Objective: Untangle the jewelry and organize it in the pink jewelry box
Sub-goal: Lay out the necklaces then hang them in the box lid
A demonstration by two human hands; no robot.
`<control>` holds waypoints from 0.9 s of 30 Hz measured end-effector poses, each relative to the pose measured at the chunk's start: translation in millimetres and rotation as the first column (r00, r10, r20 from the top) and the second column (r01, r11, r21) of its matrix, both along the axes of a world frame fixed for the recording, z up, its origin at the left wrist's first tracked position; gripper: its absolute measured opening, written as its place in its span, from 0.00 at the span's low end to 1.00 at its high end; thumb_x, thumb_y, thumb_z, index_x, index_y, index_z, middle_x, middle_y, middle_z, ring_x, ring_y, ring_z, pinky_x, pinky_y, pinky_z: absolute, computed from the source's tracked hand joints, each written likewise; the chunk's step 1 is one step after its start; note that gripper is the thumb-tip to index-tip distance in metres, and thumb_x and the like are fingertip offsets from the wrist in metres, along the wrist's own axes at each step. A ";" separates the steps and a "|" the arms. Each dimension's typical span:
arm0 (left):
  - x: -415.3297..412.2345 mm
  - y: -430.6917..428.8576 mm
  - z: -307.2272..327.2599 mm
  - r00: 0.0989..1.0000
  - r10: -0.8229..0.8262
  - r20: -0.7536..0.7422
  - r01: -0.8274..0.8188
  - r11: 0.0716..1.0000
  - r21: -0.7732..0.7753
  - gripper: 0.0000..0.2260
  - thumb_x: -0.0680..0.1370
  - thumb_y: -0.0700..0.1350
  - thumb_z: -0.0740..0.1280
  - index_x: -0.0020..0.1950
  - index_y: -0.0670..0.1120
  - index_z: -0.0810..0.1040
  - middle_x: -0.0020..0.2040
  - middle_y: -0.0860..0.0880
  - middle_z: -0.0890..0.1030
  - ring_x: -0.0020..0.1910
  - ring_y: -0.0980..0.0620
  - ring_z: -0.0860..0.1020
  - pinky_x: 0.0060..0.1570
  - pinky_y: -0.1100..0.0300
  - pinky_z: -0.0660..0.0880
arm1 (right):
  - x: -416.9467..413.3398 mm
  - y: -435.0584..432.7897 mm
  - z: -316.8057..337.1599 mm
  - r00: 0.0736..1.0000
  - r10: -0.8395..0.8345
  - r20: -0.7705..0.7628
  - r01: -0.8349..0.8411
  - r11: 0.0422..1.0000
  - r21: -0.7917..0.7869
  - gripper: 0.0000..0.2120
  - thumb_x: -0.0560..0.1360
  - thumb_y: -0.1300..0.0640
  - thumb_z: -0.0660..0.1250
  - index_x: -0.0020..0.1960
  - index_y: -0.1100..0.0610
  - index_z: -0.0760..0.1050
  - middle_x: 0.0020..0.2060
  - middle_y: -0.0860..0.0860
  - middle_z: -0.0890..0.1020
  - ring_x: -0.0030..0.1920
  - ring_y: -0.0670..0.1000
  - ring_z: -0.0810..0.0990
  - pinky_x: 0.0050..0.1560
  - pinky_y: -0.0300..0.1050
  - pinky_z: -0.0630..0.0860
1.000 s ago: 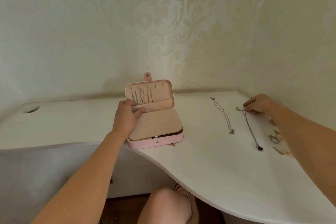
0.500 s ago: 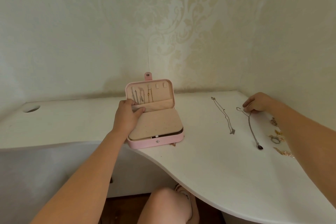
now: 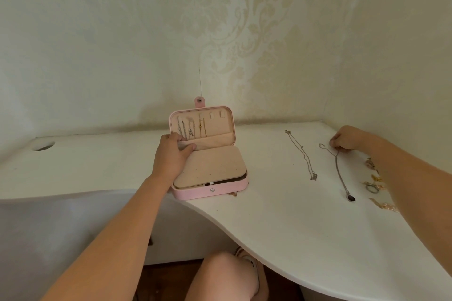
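Note:
The pink jewelry box (image 3: 220, 189) stands open near the desk's front edge, its lid upright with several chains hanging inside. My left hand (image 3: 171, 154) grips the beige pocket flap at the box's left hinge side. A silver necklace with a dark pendant (image 3: 341, 173) lies stretched on the desk to the right. My right hand (image 3: 346, 139) pinches its far end with curled fingers. A second thin silver necklace (image 3: 303, 156) lies flat between the box and the pendant necklace.
Rings and small gold pieces (image 3: 373, 184) lie by my right forearm. The white desk (image 3: 281, 227) has a curved front edge and a round cable hole (image 3: 44, 146) at far left. Patterned walls meet in a corner behind. My knee (image 3: 220, 276) shows under the desk.
My right hand has shifted slightly back and right, dragging the pendant necklace's upper end with it. The left hand stays on the box.

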State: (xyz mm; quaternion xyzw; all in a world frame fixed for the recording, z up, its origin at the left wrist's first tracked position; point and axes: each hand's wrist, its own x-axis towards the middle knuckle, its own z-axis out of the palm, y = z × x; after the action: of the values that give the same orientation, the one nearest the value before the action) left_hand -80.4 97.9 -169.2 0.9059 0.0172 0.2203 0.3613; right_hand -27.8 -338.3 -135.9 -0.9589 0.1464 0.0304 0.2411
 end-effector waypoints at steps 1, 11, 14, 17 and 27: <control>0.2 0.0 -0.1 1.000 -0.001 0.000 0.001 1.000 -0.001 0.15 0.76 0.47 0.69 0.56 0.40 0.74 0.57 0.41 0.73 0.46 0.50 0.70 0.46 0.60 0.65 | 1.1 -1.3 -1.7 1.000 -0.014 0.018 0.013 0.997 0.074 0.13 0.76 0.65 0.64 0.33 0.65 0.74 0.28 0.56 0.76 0.29 0.53 0.71 0.34 0.43 0.68; 0.0 0.0 -0.4 1.000 -0.001 -0.004 0.001 1.000 -0.010 0.14 0.76 0.47 0.69 0.56 0.40 0.74 0.57 0.41 0.73 0.46 0.50 0.70 0.46 0.60 0.65 | 7.6 6.2 -12.1 0.990 -0.037 0.138 0.018 0.990 0.138 0.09 0.71 0.66 0.71 0.34 0.60 0.76 0.29 0.53 0.77 0.33 0.51 0.74 0.37 0.42 0.70; 0.1 0.3 -0.8 1.000 -0.004 -0.006 0.004 1.000 -0.012 0.14 0.76 0.48 0.69 0.56 0.40 0.74 0.57 0.41 0.73 0.46 0.49 0.70 0.46 0.60 0.66 | 13.1 14.5 -12.3 0.985 -0.039 0.168 0.025 0.996 0.085 0.05 0.71 0.65 0.71 0.37 0.61 0.78 0.28 0.49 0.77 0.36 0.49 0.76 0.42 0.43 0.71; 0.4 0.4 -0.6 1.000 -0.002 -0.008 0.002 1.000 -0.008 0.14 0.75 0.48 0.69 0.55 0.41 0.74 0.56 0.41 0.73 0.46 0.50 0.71 0.46 0.61 0.66 | 22.4 27.1 -14.1 0.979 -0.036 0.199 0.010 0.992 0.129 0.07 0.73 0.63 0.69 0.36 0.59 0.76 0.26 0.49 0.77 0.28 0.47 0.75 0.38 0.41 0.73; 1.3 0.0 -0.1 1.000 0.011 -0.008 -0.011 1.000 0.014 0.14 0.76 0.49 0.69 0.54 0.41 0.74 0.51 0.47 0.70 0.46 0.51 0.70 0.45 0.63 0.64 | 65.6 67.4 -23.4 0.974 0.020 0.228 -0.084 0.958 0.273 0.15 0.69 0.57 0.75 0.53 0.61 0.80 0.52 0.57 0.81 0.49 0.51 0.75 0.52 0.42 0.69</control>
State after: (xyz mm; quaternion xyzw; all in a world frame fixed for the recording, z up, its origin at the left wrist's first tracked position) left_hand -79.1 97.9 -169.3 0.9092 0.0224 0.2186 0.3536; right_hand 37.8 -270.9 -159.3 -0.9159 0.0873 -0.0503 0.3885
